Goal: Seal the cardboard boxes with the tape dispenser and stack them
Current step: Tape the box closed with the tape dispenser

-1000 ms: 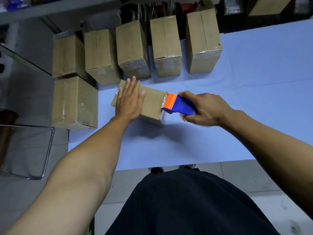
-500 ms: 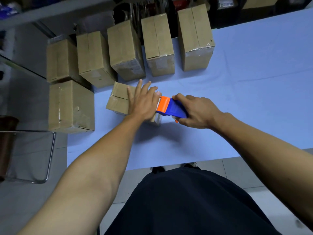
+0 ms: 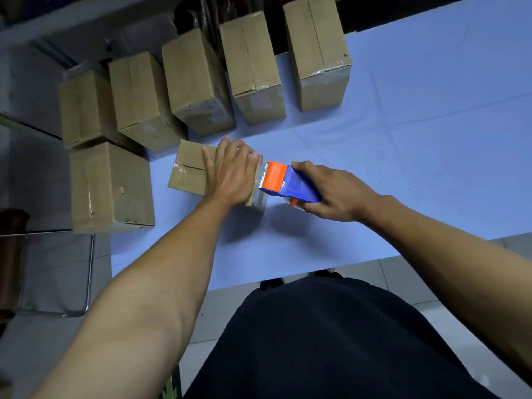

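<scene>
The left hand (image 3: 230,171) lies flat, fingers straight, pressing on top of the small brown cardboard box (image 3: 191,168) on the pale blue table (image 3: 403,156). Just right of it, the right hand (image 3: 335,192) grips the blue-and-orange plastic tape dispenser (image 3: 285,182), its orange head at the box's right edge. Beyond the left hand's fingertips stand six larger brown cardboard boxes (image 3: 250,67).
</scene>
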Motion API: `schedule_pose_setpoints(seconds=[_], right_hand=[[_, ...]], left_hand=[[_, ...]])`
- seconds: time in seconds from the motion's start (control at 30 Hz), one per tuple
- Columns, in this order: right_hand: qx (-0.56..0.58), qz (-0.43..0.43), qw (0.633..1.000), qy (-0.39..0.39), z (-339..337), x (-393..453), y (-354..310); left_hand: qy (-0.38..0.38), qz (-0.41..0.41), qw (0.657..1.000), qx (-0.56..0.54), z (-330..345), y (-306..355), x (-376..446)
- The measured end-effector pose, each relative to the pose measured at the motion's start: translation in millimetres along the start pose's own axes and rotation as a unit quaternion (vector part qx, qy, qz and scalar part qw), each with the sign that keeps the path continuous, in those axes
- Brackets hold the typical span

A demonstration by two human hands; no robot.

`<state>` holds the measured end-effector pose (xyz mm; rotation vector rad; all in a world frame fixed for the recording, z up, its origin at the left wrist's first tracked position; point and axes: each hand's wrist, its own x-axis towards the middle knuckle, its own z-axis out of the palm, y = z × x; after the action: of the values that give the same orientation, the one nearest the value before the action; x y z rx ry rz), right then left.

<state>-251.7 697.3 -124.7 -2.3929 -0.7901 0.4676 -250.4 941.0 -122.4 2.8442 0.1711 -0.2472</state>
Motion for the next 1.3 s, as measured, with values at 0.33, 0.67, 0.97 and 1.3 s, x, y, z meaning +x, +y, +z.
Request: schedule_pose_setpoints(seconds=[0.33, 0.67, 0.97, 1.3], right_hand=[[-0.083, 0.008, 0.996, -0.038, -10, -16, 18], [-0.175, 0.013, 0.984, -0.037, -3, 19, -24], [-0.264, 0.059, 0.960, -0.069, -20, 51, -70], [-0.223, 0.124, 0.959, -0.125, -31, 76, -90]], left_hand=[[0.000, -0.004, 1.000, -0.013, 1, 0, 0], [-0.016, 0.068, 0.997, -0.034, -7, -9, -9], [-0.020, 0.046, 0.998, -0.027, -2, -2, -7], [-0.015, 0.073, 0.997, 0.011, 5, -6, -5]])
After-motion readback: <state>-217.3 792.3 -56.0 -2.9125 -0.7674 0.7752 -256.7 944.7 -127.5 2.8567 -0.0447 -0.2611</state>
